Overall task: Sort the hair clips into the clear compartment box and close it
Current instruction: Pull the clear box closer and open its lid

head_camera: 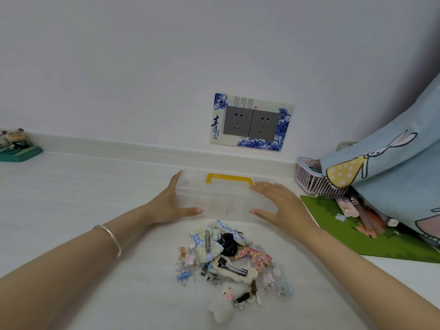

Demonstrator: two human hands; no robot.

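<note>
A clear compartment box (223, 201) with a yellow handle (229, 178) stands on the white table near the wall, its lid down. My left hand (171, 202) lies against the box's left end, fingers spread. My right hand (283, 206) rests on its right end, fingers also spread. Neither hand grips anything. In front of the box lies a pile of hair clips (228, 258): fabric bows, a black one, metal clips, small clear and pastel clips, and white plush ones at the near edge.
A green mat (371, 244) with pens lies at the right. Behind it stands a pink basket (312, 182), under a blue cartoon-print cloth (390, 167). A double wall socket (251, 122) is above the box. Panda figurines (16, 145) sit far left.
</note>
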